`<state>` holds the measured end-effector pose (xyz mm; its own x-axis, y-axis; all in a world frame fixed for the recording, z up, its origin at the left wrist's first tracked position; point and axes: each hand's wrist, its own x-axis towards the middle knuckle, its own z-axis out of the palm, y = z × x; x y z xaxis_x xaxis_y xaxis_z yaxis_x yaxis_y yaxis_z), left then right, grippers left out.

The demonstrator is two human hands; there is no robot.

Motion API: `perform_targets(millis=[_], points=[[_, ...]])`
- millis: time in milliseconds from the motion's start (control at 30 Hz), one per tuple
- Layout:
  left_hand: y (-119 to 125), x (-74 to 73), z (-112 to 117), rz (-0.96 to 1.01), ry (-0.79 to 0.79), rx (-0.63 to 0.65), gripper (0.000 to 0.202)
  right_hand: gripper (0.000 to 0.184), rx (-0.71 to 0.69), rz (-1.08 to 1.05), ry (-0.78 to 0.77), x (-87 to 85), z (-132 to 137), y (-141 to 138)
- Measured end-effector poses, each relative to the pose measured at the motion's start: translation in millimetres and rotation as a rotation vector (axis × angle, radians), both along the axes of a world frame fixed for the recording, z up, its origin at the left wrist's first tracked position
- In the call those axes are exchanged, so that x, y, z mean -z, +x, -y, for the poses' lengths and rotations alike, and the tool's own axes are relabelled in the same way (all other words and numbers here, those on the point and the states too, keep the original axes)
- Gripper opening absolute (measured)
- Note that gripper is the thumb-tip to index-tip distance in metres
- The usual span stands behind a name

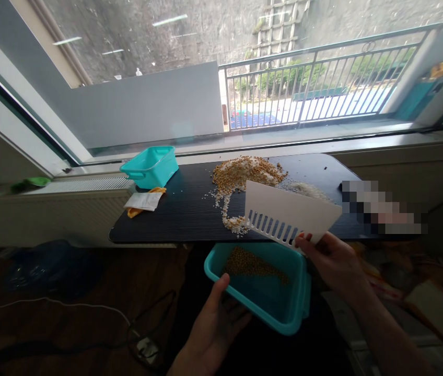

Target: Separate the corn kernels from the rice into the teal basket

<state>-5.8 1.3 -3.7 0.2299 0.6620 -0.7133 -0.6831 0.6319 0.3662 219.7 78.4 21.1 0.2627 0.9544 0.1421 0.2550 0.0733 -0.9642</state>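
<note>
My left hand [218, 318] grips a turquoise plastic tub [299, 297] at its near left rim, thumb on top and fingers underneath. The tub is tilted just below the table edge, with brown-yellow beans [241, 262] gathered toward its far left side. My right hand [329, 256] pinches a white slotted plastic scoop [290, 206] by its lower right corner, its slots facing down and left. The scoop is held above the tub and the table edge. Behind it lies a heap of mixed beans and white grains [245, 171], with a thin trail running toward the edge.
On the dark table [190, 209] stand a second turquoise tub [153, 167] and a white packet on orange cloth [143, 201]. White grains [307, 189] lie right of the heap. A blurred object [378, 206] is at the right end. The window and radiator [92, 185] border the table.
</note>
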Motion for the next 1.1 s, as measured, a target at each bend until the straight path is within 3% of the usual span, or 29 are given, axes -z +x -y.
perform_targets(millis=[1100], points=[[1, -3.4, -1, -0.042, 0.002, 0.022, 0.06, 0.03, -0.144, -0.07, -0.061, -16.3, -2, -8]])
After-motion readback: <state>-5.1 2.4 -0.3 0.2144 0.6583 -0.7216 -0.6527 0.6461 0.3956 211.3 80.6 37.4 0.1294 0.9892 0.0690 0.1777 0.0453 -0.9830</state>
